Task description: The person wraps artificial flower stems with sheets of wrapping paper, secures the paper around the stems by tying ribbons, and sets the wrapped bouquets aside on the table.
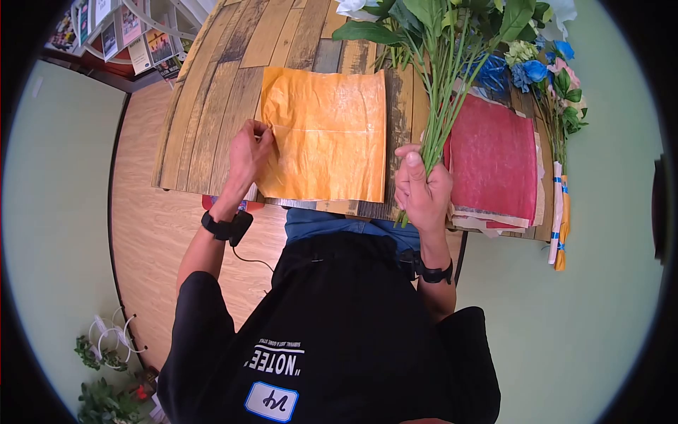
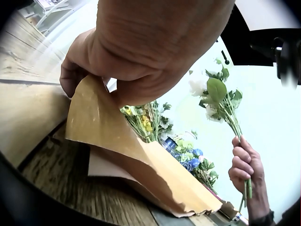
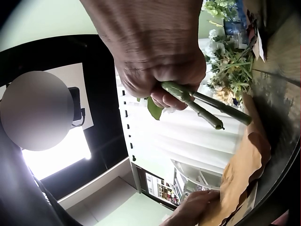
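Observation:
A sheet of orange wrapping paper [image 1: 328,159] lies on the wooden table with a crease across it. My left hand [image 1: 248,154] pinches its left edge between thumb and fingers; in the left wrist view that paper edge [image 2: 96,113] is lifted and bent. My right hand [image 1: 425,189] grips a bunch of flowers by its green stems [image 1: 443,106], thumb laid along them. Leaves and white blooms show at the far end, and cut stem ends [image 3: 207,115] stick out below the fist in the right wrist view.
Red wrapping paper [image 1: 494,159] is stacked over paler sheets at the right. Beyond it lie blue and pink flowers [image 1: 533,74] with wrapped stems [image 1: 558,212] hanging past the table's edge. A rack of cards [image 1: 134,32] stands at the far left.

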`<state>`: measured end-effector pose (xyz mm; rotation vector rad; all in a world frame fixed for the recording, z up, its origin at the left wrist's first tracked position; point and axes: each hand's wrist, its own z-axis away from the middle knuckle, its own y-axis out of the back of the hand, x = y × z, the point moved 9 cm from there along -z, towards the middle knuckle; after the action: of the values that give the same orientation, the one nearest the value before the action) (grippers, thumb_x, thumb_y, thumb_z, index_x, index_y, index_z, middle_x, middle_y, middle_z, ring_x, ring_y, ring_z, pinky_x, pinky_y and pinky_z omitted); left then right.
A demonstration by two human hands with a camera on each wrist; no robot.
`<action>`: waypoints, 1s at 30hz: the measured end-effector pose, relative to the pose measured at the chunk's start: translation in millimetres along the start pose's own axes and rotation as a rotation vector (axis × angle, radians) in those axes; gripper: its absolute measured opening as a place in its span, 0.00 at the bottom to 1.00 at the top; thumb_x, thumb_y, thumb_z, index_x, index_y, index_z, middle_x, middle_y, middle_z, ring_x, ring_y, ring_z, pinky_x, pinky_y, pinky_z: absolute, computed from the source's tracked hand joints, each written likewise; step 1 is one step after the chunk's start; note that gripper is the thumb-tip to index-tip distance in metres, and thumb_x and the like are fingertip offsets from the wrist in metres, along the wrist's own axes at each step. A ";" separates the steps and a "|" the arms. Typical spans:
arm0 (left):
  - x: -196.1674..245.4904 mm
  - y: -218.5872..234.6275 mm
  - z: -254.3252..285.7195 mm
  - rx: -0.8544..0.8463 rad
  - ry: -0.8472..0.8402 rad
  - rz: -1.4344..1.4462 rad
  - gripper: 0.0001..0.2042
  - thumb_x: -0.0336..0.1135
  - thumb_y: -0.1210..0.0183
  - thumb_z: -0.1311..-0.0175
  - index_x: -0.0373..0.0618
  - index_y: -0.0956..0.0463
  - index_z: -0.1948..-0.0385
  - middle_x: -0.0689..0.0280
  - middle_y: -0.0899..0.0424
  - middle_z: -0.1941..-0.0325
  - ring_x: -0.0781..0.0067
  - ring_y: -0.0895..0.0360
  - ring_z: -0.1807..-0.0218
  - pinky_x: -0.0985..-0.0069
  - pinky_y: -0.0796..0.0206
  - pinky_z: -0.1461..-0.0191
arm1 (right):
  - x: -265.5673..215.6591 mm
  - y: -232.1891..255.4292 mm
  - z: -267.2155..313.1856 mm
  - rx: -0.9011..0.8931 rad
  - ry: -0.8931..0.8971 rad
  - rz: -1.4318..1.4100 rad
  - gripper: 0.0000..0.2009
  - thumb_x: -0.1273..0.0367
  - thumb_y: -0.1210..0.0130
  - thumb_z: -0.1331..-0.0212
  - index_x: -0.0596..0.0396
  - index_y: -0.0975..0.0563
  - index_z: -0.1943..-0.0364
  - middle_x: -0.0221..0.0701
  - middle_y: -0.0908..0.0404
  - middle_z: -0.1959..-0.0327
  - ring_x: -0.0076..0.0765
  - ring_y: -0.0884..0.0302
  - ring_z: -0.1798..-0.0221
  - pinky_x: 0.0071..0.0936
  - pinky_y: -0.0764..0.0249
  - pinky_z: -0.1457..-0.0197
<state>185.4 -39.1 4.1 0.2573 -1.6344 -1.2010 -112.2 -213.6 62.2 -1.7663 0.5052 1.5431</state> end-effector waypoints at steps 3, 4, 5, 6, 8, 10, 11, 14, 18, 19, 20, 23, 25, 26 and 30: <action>-5.7 -2.1 2.5 -0.004 -0.029 0.158 0.16 0.37 0.37 0.35 0.33 0.24 0.55 0.55 0.14 0.63 0.59 0.16 0.64 0.69 0.25 0.58 | 4.5 -2.9 -0.1 0.006 -0.023 -0.016 0.18 0.58 0.49 0.24 0.63 0.25 0.53 0.19 0.36 0.83 0.11 0.43 0.83 0.16 0.47 0.81; -5.4 -4.4 4.1 -0.025 -0.040 0.279 0.19 0.38 0.36 0.35 0.32 0.26 0.51 0.56 0.15 0.64 0.62 0.17 0.64 0.70 0.25 0.58 | 5.6 -4.4 -0.7 0.006 -0.025 -0.012 0.18 0.58 0.49 0.24 0.63 0.25 0.53 0.19 0.36 0.83 0.11 0.43 0.83 0.16 0.47 0.81; -5.2 -5.0 5.0 -0.026 -0.038 0.282 0.19 0.38 0.36 0.35 0.32 0.26 0.51 0.56 0.15 0.64 0.62 0.17 0.64 0.70 0.25 0.58 | 5.6 -6.0 -1.6 0.004 -0.017 0.017 0.18 0.58 0.50 0.24 0.65 0.27 0.53 0.19 0.39 0.84 0.13 0.44 0.85 0.18 0.45 0.83; -7.0 -9.2 5.9 -0.051 0.007 0.336 0.20 0.38 0.36 0.34 0.32 0.27 0.49 0.56 0.15 0.64 0.64 0.17 0.64 0.71 0.25 0.58 | 5.2 -7.4 -2.5 0.001 -0.009 0.045 0.19 0.58 0.51 0.24 0.66 0.29 0.53 0.20 0.42 0.84 0.14 0.45 0.87 0.19 0.44 0.85; -1.0 -9.4 10.5 -0.075 0.056 0.394 0.21 0.38 0.36 0.34 0.32 0.29 0.47 0.56 0.16 0.64 0.67 0.18 0.64 0.72 0.26 0.59 | 4.4 -9.9 -2.4 0.006 -0.014 0.052 0.19 0.58 0.51 0.24 0.66 0.29 0.53 0.20 0.42 0.84 0.14 0.45 0.87 0.19 0.44 0.85; 9.7 -4.2 16.1 -0.080 0.037 0.181 0.23 0.41 0.35 0.35 0.33 0.29 0.46 0.54 0.16 0.63 0.60 0.17 0.62 0.67 0.25 0.57 | 4.6 -11.0 -2.0 0.007 -0.019 0.058 0.19 0.58 0.51 0.24 0.66 0.29 0.53 0.20 0.42 0.84 0.14 0.45 0.87 0.19 0.44 0.86; 9.3 -4.7 18.3 -0.077 0.041 0.183 0.23 0.41 0.35 0.35 0.33 0.29 0.46 0.54 0.16 0.63 0.60 0.17 0.62 0.67 0.25 0.57 | 5.7 -10.5 -1.8 0.008 -0.019 0.058 0.19 0.59 0.51 0.23 0.66 0.29 0.53 0.20 0.42 0.84 0.14 0.45 0.87 0.19 0.44 0.86; 13.2 -3.3 25.1 -0.030 -0.016 -0.167 0.25 0.45 0.35 0.35 0.34 0.28 0.46 0.52 0.17 0.56 0.50 0.17 0.58 0.60 0.25 0.54 | 8.4 -13.0 -0.3 0.006 -0.019 0.056 0.18 0.59 0.52 0.23 0.66 0.29 0.53 0.20 0.42 0.85 0.14 0.45 0.87 0.19 0.44 0.85; 19.4 -9.0 33.1 0.026 -0.058 -0.253 0.23 0.45 0.35 0.37 0.35 0.27 0.49 0.51 0.21 0.51 0.46 0.21 0.51 0.55 0.27 0.51 | 13.5 -13.1 1.0 0.012 -0.035 0.022 0.18 0.58 0.49 0.24 0.65 0.26 0.53 0.20 0.37 0.84 0.13 0.42 0.85 0.17 0.44 0.83; 20.2 -10.8 34.4 0.045 -0.070 -0.253 0.21 0.44 0.35 0.37 0.36 0.26 0.51 0.52 0.22 0.52 0.47 0.22 0.50 0.56 0.27 0.50 | 13.4 -13.0 1.4 0.007 -0.036 0.022 0.18 0.58 0.49 0.24 0.65 0.26 0.53 0.20 0.37 0.84 0.13 0.42 0.85 0.17 0.44 0.83; 19.3 -12.9 35.0 0.049 -0.068 -0.254 0.21 0.44 0.35 0.37 0.36 0.26 0.51 0.52 0.22 0.52 0.47 0.22 0.50 0.56 0.27 0.50 | 13.0 -12.1 2.0 0.012 -0.032 0.026 0.18 0.58 0.49 0.24 0.65 0.26 0.53 0.20 0.37 0.84 0.13 0.42 0.85 0.17 0.44 0.83; 21.6 -15.5 35.8 0.106 -0.122 -0.214 0.17 0.40 0.35 0.38 0.36 0.25 0.56 0.52 0.22 0.56 0.47 0.24 0.51 0.57 0.29 0.49 | 12.9 -10.8 2.5 0.015 -0.017 0.025 0.18 0.59 0.51 0.23 0.66 0.27 0.53 0.20 0.39 0.84 0.13 0.43 0.86 0.18 0.44 0.84; 21.5 -18.4 34.5 0.137 -0.144 -0.192 0.13 0.36 0.36 0.39 0.36 0.23 0.60 0.51 0.22 0.57 0.47 0.24 0.53 0.58 0.30 0.48 | 11.2 -7.9 3.0 0.014 -0.003 0.022 0.18 0.59 0.52 0.23 0.66 0.28 0.53 0.20 0.41 0.85 0.14 0.44 0.87 0.18 0.43 0.85; 21.4 -19.7 33.5 0.137 -0.150 -0.193 0.13 0.36 0.36 0.39 0.36 0.23 0.60 0.51 0.22 0.57 0.47 0.24 0.53 0.58 0.30 0.48 | 10.8 -5.7 3.9 0.018 -0.009 0.024 0.18 0.60 0.52 0.23 0.66 0.28 0.53 0.20 0.41 0.85 0.14 0.44 0.87 0.18 0.43 0.85; 26.8 -19.5 34.0 0.162 -0.176 -0.177 0.09 0.33 0.38 0.40 0.36 0.22 0.65 0.51 0.21 0.60 0.48 0.23 0.54 0.57 0.30 0.50 | 1.7 5.7 7.9 0.048 0.023 0.029 0.17 0.60 0.52 0.23 0.65 0.28 0.53 0.20 0.41 0.85 0.14 0.44 0.87 0.19 0.44 0.85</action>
<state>138.6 -46.9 6.4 0.4155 -1.8979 -1.2524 -121.2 -211.3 59.0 -1.7495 0.5766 1.5196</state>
